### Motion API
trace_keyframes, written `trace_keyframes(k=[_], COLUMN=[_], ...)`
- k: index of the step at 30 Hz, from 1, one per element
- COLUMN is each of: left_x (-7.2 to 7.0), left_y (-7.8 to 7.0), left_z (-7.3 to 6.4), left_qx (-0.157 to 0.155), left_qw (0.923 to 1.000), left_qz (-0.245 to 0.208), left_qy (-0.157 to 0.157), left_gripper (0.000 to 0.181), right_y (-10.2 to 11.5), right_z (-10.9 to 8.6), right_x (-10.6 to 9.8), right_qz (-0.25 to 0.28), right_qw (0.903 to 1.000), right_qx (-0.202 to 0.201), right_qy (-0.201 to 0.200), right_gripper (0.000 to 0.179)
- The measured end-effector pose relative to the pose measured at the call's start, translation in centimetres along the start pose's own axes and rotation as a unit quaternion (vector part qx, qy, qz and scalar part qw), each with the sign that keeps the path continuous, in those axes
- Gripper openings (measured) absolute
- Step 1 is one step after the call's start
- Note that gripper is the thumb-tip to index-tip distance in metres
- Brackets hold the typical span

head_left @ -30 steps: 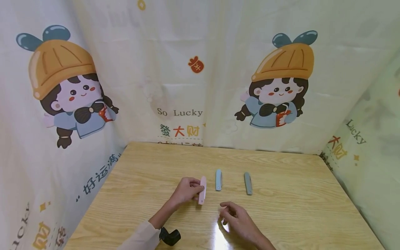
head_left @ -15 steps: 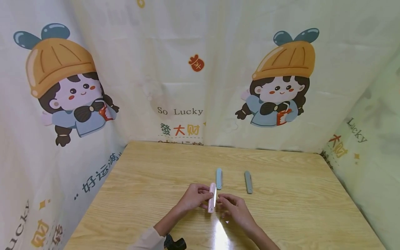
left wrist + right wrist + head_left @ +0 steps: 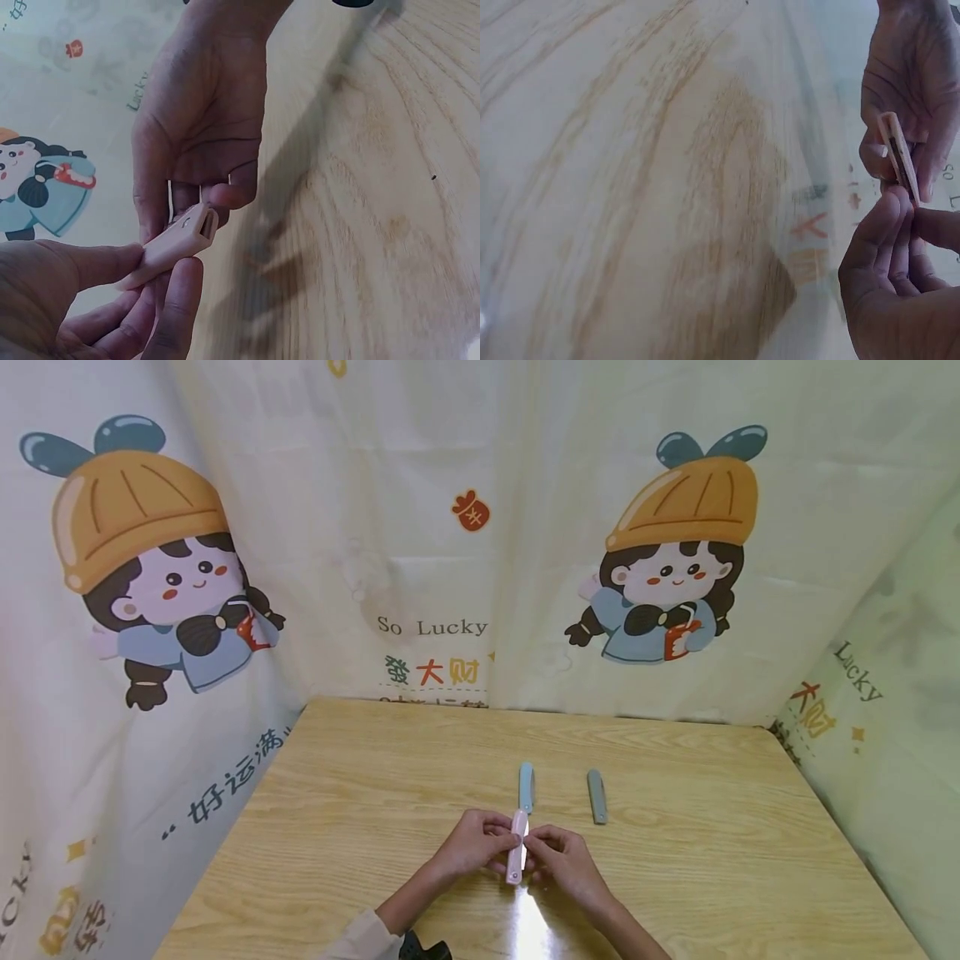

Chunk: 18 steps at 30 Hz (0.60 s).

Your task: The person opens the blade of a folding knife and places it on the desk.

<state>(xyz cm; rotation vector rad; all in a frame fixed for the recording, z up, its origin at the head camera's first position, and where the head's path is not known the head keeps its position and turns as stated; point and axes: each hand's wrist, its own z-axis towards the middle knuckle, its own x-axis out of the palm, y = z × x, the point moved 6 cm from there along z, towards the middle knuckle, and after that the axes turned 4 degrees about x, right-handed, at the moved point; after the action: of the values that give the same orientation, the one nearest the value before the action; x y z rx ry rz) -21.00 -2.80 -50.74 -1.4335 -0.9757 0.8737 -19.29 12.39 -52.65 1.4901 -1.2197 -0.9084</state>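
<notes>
A pink folding knife (image 3: 514, 867) is held up over the table between both hands, its pale blade edge showing along the right side of the handle in the head view. My left hand (image 3: 472, 843) grips the handle from the left, thumb on top. From the other side my right hand (image 3: 568, 862) pinches at the blade side with thumb and forefinger. The left wrist view shows the slotted end of the pink handle (image 3: 176, 246) between the hands. In the right wrist view, fingertips hide the handle's lower end, while its dark slot (image 3: 901, 159) faces the camera.
Just beyond the hands a light blue folding knife (image 3: 527, 787) lies on the wooden table (image 3: 360, 777). A grey-green folding knife (image 3: 597, 797) lies to its right. Printed curtains (image 3: 525, 527) enclose the table's back and sides. A black object (image 3: 424, 948) shows by the left sleeve.
My left hand has carried the pink folding knife right and nearer to me. My right hand has come up to it, and its fingers now pinch at the blade side.
</notes>
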Motion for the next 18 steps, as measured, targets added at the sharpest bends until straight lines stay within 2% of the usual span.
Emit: trace_keyframes(k=[7,12,18], left_x=[0.23,0.35,0.25], left_y=[0.31,0.34,0.29], left_z=[-0.07,-0.15,-0.20], left_qx=[-0.004,-0.014,-0.015], left_qw=[1.0000,0.9997,0.9996], left_qz=[-0.006,-0.019,-0.021], left_qy=[-0.001,-0.002,-0.014], left_gripper=[0.023,0.022,0.018], right_y=[-0.01,-0.13,-0.36], right_z=[-0.21,-0.27,-0.46], right_x=[-0.01,0.00,-0.32], right_qz=[0.000,-0.004,-0.005], right_qw=[0.9997,0.9997,1.0000], right_qx=[0.005,0.014,0.006], right_qy=[0.024,0.018,0.001], right_gripper=[0.024,0.023,0.020])
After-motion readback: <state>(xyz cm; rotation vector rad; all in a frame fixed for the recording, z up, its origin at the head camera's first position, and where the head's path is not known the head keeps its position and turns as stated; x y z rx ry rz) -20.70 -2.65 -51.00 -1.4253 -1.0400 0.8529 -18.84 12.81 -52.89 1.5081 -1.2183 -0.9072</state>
